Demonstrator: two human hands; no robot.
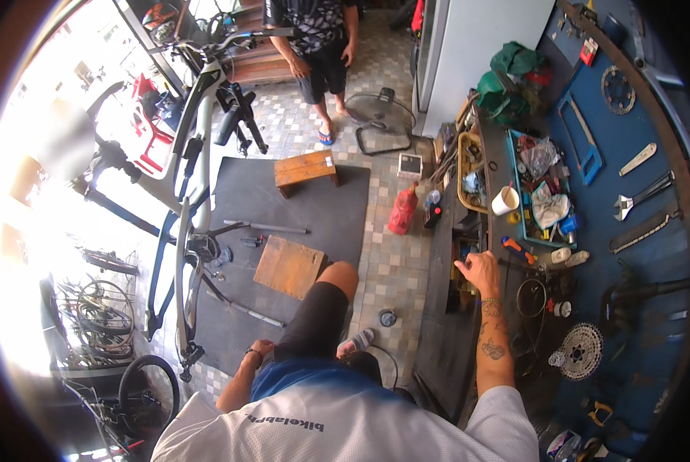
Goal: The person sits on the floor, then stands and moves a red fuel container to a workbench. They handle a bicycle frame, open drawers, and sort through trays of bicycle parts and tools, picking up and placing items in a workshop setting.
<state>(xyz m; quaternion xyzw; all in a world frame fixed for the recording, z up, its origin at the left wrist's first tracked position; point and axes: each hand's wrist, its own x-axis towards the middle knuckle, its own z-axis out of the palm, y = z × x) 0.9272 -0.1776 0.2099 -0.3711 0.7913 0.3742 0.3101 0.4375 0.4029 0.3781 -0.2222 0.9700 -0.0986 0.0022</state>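
Fingers of the right hand bend downward over an open compartment in the dark wooden workbench, thumb held apart from them; whether they pinch anything I cannot tell. Just beside that hand, on the workbench, lies an orange-handled tool, with a white cup beyond, near a teal tray of small parts. The left hand is by the dark shorts, its finger state unclear, while a mountain bike frame stands leftward, near a black mat

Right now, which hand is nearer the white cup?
Right: the right hand is below the white cup in the picture; the left hand is far off, beside the dark shorts.
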